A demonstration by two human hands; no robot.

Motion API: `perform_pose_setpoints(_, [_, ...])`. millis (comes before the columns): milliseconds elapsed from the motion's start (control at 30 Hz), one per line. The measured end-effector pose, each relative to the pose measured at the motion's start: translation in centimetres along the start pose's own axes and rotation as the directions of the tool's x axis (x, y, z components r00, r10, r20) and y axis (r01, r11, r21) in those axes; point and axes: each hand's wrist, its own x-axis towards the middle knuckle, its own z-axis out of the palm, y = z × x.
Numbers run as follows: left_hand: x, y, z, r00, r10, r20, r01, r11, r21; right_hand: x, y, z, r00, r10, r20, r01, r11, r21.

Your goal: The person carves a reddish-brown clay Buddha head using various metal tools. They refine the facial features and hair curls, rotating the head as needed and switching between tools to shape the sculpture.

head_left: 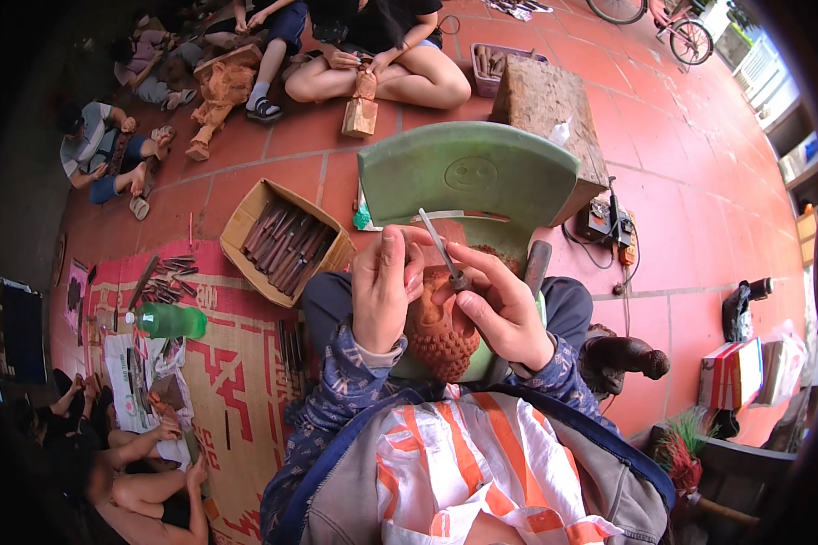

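A carving chisel [438,238] with a thin grey blade and a short dark butt slants up over my lap. My right hand [504,304] pinches it near the dark butt between thumb and fingers. Close on the blade's other side is my left hand [384,286], thumb raised and fingers loosely bent. Its index finger reaches to the blade; whether it touches I cannot tell. Below both hands a reddish-brown carved wooden head [443,336] with rows of round curls lies between my legs, its upper part hidden by my fingers. A green plastic chair [468,168] stands in front of me.
To the left, a cardboard box [245,213] holds many dark-handled tools beside a patterned mat [236,391] with more tools and a green bottle [171,321]. A wooden block [550,109] and power box [604,222] stand right. Several people sit carving around.
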Motion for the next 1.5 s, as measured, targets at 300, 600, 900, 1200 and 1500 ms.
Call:
perform_pose_setpoints(300, [-0.4, 0.0, -0.3, 0.998, 0.010, 0.058, -0.014, 0.998, 0.065, -0.1, 0.3, -0.1, 1.000, -0.005, 0.023, 0.007, 0.996, -0.086])
perform_pose_setpoints(600, [-0.6, -0.3, -0.4, 0.997, 0.061, -0.041, -0.058, 0.996, 0.068, -0.4, 0.3, -0.2, 0.968, 0.180, 0.175, -0.224, 0.935, 0.274])
perform_pose_setpoints(900, [-0.7, 0.2, 0.0, 0.993, 0.073, -0.090, -0.066, 0.995, 0.076, -0.4, 0.9, -0.3, 0.943, 0.220, 0.251, -0.314, 0.842, 0.440])
perform_pose_setpoints(1200, [-0.9, 0.2, -0.1, 0.998, 0.015, 0.060, -0.020, 0.996, 0.082, -1.2, 1.6, -1.1, 0.989, 0.082, 0.125, -0.100, 0.985, 0.144])
perform_pose_setpoints(1500, [-1.3, 0.3, 0.0, 0.983, -0.053, 0.173, 0.033, 0.993, 0.114, -0.5, 0.5, 0.5, 0.990, -0.133, -0.040, 0.112, 0.933, -0.342])
